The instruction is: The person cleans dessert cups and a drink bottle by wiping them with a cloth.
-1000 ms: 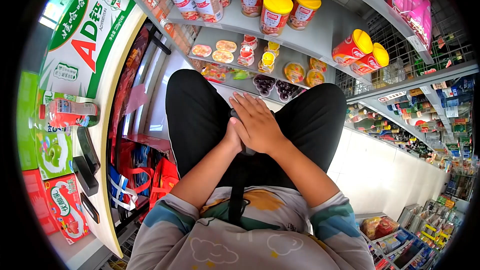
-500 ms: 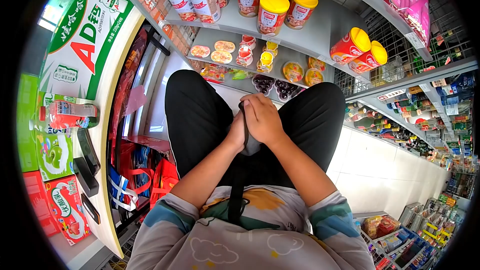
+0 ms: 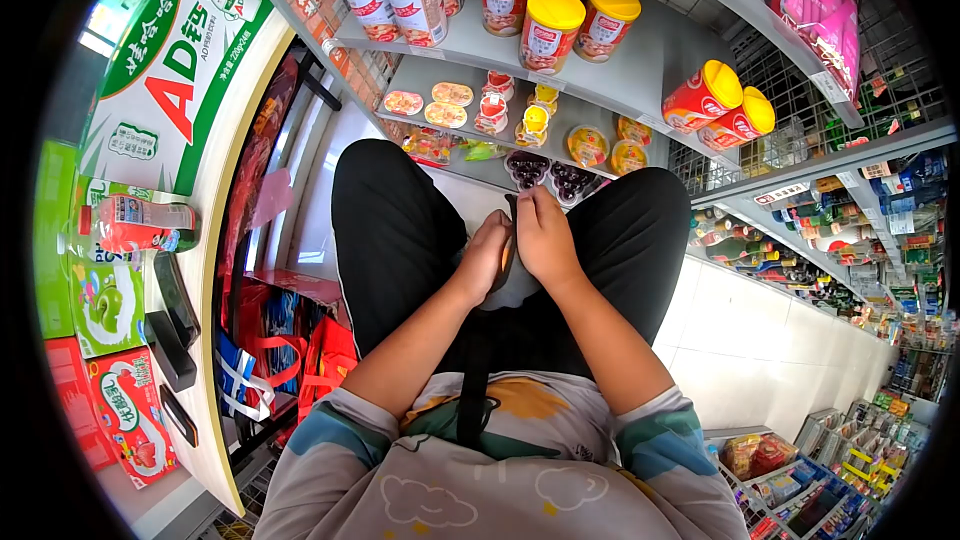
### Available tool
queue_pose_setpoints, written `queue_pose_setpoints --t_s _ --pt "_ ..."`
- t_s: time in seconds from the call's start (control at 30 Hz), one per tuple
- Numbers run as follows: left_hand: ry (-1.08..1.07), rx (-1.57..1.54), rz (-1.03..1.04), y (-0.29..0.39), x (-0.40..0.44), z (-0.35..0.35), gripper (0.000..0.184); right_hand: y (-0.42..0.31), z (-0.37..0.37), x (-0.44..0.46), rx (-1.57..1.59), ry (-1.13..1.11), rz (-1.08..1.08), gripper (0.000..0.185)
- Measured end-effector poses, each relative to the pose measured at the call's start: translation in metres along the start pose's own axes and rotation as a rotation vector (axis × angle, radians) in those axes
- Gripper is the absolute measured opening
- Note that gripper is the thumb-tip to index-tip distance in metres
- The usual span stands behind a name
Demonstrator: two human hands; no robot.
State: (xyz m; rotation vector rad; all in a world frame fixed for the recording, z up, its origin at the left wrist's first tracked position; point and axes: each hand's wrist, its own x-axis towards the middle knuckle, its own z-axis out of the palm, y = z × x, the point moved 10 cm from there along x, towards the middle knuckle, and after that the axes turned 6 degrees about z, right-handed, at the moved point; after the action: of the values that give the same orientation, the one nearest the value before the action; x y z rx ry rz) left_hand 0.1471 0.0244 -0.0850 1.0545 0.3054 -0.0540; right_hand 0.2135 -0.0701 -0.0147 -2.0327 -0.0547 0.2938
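Note:
Between my raised knees, both hands are closed about a thin dark flat thing (image 3: 509,232), seen nearly edge-on, so I cannot make out its kind. My left hand (image 3: 484,258) has its fingers curled against the left side of it. On the other side my right hand (image 3: 546,238) grips near its upper end, the fingers folded and partly hidden. A grey surface (image 3: 514,290) shows just below the hands, between my thighs in black trousers (image 3: 395,230).
Ahead stands a shelf (image 3: 640,80) with yellow-lidded cans (image 3: 551,32), white-lidded cans (image 3: 417,6) and small snack cups (image 3: 492,112). At left, a counter edge (image 3: 215,340) carries a bottle (image 3: 146,224) and drink cartons (image 3: 131,415). Red bags (image 3: 328,365) hang below it.
My hands have drawn apart from an overlapping clasp, the right one moving slightly right. The dark thing has shifted right and tilted with them. The view has turned slightly.

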Motion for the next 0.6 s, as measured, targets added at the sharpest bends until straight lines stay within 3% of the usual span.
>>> queue_pose_setpoints --t_s 0.1,0.33,0.4,0.53,0.6 --pt "-0.044 0.048 0.023 0.008 -0.002 0.004 0.014 0.011 0.001 -0.002 0.052 -0.058 0.178 0.033" --pt "-0.149 0.07 0.059 0.027 -0.008 0.018 0.01 0.052 0.017 0.008 0.409 -0.136 0.253 0.038" --pt "-0.147 0.034 0.048 0.027 -0.009 0.018 0.009 0.061 0.026 0.008 0.486 -0.223 0.364 0.038" --pt "-0.099 -0.044 0.022 0.033 -0.012 0.018 0.01 0.056 0.025 0.01 0.423 -0.204 0.267 0.039" --pt "-0.076 -0.063 0.017 0.028 -0.01 0.009 0.012 0.02 0.009 0.002 0.238 -0.141 0.175 0.038"
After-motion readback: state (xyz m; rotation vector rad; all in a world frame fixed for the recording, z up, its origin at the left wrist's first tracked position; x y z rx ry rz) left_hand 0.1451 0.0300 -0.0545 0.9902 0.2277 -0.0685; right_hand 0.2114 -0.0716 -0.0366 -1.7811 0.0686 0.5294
